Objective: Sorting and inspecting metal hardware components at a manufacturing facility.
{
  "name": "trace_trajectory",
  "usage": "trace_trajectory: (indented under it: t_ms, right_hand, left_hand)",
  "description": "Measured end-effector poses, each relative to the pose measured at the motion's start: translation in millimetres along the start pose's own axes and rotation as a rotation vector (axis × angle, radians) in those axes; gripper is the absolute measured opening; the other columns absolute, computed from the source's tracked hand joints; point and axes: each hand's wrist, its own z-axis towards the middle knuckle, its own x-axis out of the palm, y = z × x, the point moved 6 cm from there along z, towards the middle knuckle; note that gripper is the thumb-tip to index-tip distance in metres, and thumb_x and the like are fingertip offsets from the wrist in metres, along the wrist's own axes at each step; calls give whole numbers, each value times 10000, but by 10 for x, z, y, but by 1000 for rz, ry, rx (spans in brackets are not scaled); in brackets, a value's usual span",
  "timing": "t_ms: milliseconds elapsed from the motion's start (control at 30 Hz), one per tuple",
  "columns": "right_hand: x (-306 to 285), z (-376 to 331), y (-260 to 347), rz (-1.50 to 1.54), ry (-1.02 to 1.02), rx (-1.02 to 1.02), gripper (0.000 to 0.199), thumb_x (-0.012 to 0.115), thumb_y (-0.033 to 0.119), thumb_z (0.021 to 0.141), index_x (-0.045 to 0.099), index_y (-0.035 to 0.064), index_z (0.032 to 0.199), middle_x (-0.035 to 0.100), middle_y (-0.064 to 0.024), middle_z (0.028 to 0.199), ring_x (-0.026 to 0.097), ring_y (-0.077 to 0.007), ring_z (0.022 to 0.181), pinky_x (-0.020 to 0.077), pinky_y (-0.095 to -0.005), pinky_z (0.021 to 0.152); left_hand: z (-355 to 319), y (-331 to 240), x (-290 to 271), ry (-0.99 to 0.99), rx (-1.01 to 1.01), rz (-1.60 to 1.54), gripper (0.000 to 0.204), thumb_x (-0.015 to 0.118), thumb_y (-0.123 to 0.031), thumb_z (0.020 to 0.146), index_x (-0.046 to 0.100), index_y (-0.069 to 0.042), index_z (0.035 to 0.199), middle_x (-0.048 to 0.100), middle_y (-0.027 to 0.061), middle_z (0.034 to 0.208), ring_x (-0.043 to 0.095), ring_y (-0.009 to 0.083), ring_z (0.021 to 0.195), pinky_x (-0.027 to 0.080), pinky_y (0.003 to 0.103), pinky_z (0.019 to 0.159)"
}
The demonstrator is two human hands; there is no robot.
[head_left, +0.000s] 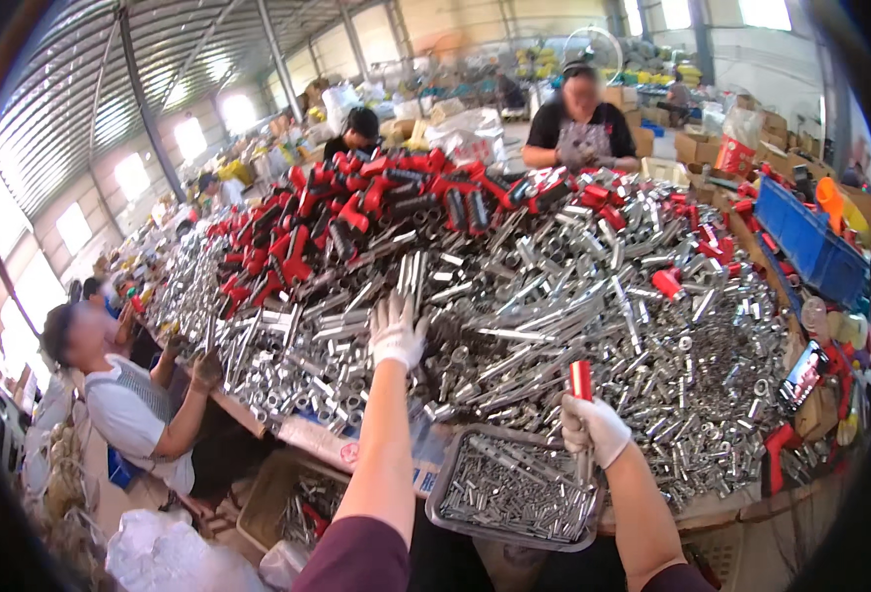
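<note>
My left hand [396,333], in a white glove, stretches out over the heap of shiny metal parts [544,326]. Its fingers look extended, with upright metal rods [413,271] just beyond the fingertips; whether they touch is unclear. At the near edge, my gloved right hand [595,431] is closed around a metal rod with a red sleeve [580,380]. The rod stands upright, its lower end above the right side of a grey tray [437,501]. Small metal pins and several longer rods lie in that tray.
Red-and-black tool handles [356,202] are piled at the far side. A blue bin [810,242] and a phone [803,375] stand at the right. One person [144,395] works at the left, another [581,128] across the table. A bin [277,503] sits low at left.
</note>
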Motion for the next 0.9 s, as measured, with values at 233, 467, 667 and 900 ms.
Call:
trace_trajectory:
  t_ms: [233, 467, 667, 900]
  right_hand:
    - [-3, 7, -90, 22, 92, -24, 212, 618, 278, 963, 526, 112, 868, 398, 58, 600, 346, -63, 456, 281, -252, 440]
    - [-108, 85, -57, -11, 21, -50, 204, 605, 263, 972, 525, 125, 845, 416, 54, 596, 339, -64, 431, 274, -248, 429]
    - [-49, 129, -56, -11, 58, -35, 221, 629, 271, 960, 506, 120, 856, 427, 52, 613, 364, -63, 453, 306, -249, 434]
    - [-43, 41, -78, 20, 65, -34, 174, 596, 268, 981, 569, 96, 992, 394, 68, 602, 322, -43, 441, 248, -238, 425]
  left_hand:
    - [-665, 91, -27, 36, 56, -15, 618, 366, -476, 992, 347, -155, 1519, 206, 112, 1624, 159, 333, 1500, 81, 469, 1221]
    - [-1003, 39, 45, 0, 61, -74, 646, 453, -463, 963, 397, -76, 1478, 349, 80, 1567, 168, 357, 1492, 24, 526, 1216]
    - [-1030, 153, 67, -63, 67, -91, 613, 494, -454, 947, 436, -111, 1451, 407, 45, 1533, 208, 335, 1480, 45, 525, 1214]
    - [-1108, 118, 29, -190, 70, -188, 550, 589, -438, 907, 543, -135, 1363, 520, 46, 1438, 273, 318, 1455, 92, 505, 1214]
